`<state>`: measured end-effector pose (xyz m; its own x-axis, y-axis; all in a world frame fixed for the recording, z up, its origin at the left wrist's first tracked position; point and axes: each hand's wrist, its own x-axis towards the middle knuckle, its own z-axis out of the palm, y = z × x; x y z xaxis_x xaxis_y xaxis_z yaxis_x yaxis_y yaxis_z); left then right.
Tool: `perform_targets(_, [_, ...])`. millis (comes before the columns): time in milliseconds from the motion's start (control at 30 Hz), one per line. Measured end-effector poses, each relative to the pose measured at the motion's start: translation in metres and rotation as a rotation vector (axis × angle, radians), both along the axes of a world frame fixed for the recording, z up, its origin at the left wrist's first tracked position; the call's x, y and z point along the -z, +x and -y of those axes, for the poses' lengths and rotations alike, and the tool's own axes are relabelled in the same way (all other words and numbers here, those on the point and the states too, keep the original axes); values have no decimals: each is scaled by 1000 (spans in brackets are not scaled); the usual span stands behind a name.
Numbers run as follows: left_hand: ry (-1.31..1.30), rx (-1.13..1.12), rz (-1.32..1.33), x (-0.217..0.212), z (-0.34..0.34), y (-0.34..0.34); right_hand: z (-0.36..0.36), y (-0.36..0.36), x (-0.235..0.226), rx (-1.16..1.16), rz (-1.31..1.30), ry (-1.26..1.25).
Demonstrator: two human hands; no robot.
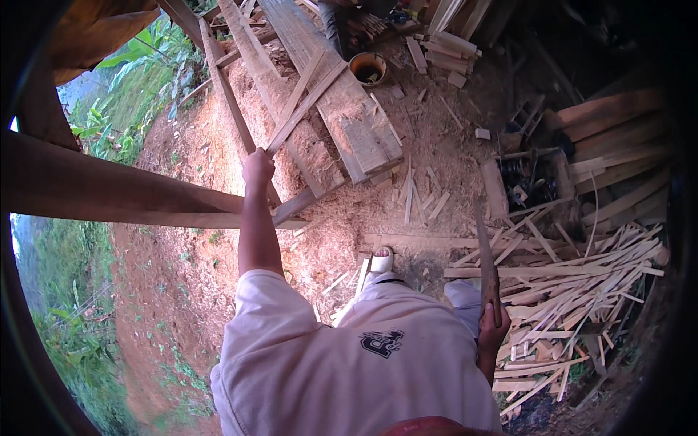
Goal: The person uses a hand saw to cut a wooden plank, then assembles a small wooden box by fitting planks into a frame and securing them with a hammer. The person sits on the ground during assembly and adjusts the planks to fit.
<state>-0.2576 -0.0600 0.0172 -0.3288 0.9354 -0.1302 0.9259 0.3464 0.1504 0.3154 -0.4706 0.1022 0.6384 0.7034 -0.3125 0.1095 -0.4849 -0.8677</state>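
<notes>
My left hand [259, 168] is stretched out ahead and closed round the near ends of narrow wooden strips [309, 105]. Two strips fan apart from it, their far parts lying over a thick plank [356, 127] on the workbench. My right hand [494, 330] hangs low at my right side, wrapped round the handle of a long brown machete [486, 254]. Its blade points forward, away from me. Wood shavings [309, 149] coat the bench beside the strips.
A heap of thin offcuts [574, 298] covers the ground at right. Beside it sits a wooden crate [494, 189] with dark parts. A bucket [368, 69] stands beyond the bench near another person's leg [332, 25]. A thick beam [123, 185] crosses at left.
</notes>
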Motion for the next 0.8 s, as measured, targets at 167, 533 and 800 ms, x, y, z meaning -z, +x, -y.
perform_targets(167, [86, -2, 30, -1, 5, 12, 5, 3, 4, -59, 28, -12])
perform_targets(533, [227, -17, 130, 26, 0, -16, 15, 0, 24, -125, 151, 13])
perform_targets(800, [312, -147, 494, 69, -29, -66, 8, -11, 11, -125, 230, 12])
